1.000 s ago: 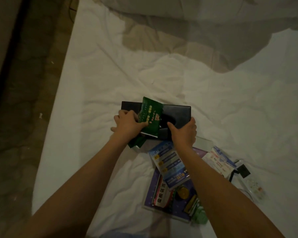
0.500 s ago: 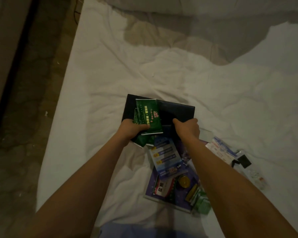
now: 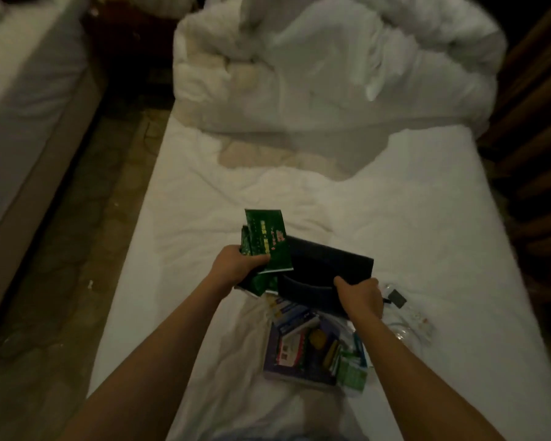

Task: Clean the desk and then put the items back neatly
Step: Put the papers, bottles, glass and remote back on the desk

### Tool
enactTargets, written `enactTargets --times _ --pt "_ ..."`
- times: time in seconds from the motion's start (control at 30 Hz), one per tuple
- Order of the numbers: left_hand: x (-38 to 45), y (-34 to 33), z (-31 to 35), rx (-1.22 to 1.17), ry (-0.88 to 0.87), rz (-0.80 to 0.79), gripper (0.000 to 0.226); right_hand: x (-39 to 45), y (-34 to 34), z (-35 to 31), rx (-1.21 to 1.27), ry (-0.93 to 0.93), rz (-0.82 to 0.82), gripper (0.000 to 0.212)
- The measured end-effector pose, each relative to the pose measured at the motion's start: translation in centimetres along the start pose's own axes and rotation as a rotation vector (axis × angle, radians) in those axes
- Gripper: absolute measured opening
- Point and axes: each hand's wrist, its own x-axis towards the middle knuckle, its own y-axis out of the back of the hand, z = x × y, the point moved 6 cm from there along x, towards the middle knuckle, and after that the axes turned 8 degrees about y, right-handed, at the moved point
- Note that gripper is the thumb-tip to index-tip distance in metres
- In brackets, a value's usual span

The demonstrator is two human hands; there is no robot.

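White bed sheet (image 3: 427,218) serves as my sorting ground: my left hand (image 3: 236,265) pinches green sachets (image 3: 268,240) clear of the dark folder (image 3: 328,268), which my right hand (image 3: 360,296) grips to lift it off the pile of cards (image 3: 309,345) lying beneath.

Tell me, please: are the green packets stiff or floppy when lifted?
Probably thin and light: the left hand pinches several green packets at once. The top one stands up nearly flat, so likely fairly stiff. Its surface looks glossy, so they may slide apart.
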Motion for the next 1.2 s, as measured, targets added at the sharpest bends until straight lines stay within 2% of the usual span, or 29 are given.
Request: enactTargets --times 0.13,0.33,0.47,0.63,0.87,1.07,1.2 --pt "-4.4 -2.4 1.6 0.136 -0.135 -0.134 0.036 -5.5 4.2 3.0 0.048 -0.022 0.130 0.077" --pt "-13.1 -8.2 1.8 0.391 -0.367 -0.392 0.028 -16.3 9.0 11.2 0.095 -0.199 0.312 0.072" --pt "-20.4 -14.1 -0.9 0.589 -0.523 -0.595 0.031 -24.6 10.5 19.1 0.192 -0.318 0.402 0.055" --pt "-31.6 -21.9 -5.5 0.858 -0.725 -0.802 0.033 -36.3 12.0 28.8 0.323 -0.528 0.616 0.041" --pt "-50.0 -31.6 -17.4 1.054 -0.904 -1.142 0.033 -54.2 12.4 43.0 0.540 -0.800 0.831 0.037" --pt "-64.6 -37.7 -31.6 1.219 -0.987 -1.379 0.027 -71.5 11.0 54.9 0.612 -1.020 1.051 0.047" --pt "-73.4 -39.5 -40.3 1.297 -1.050 -1.524 0.026 -80.6 8.8 60.4 0.684 -1.153 1.183 0.053"
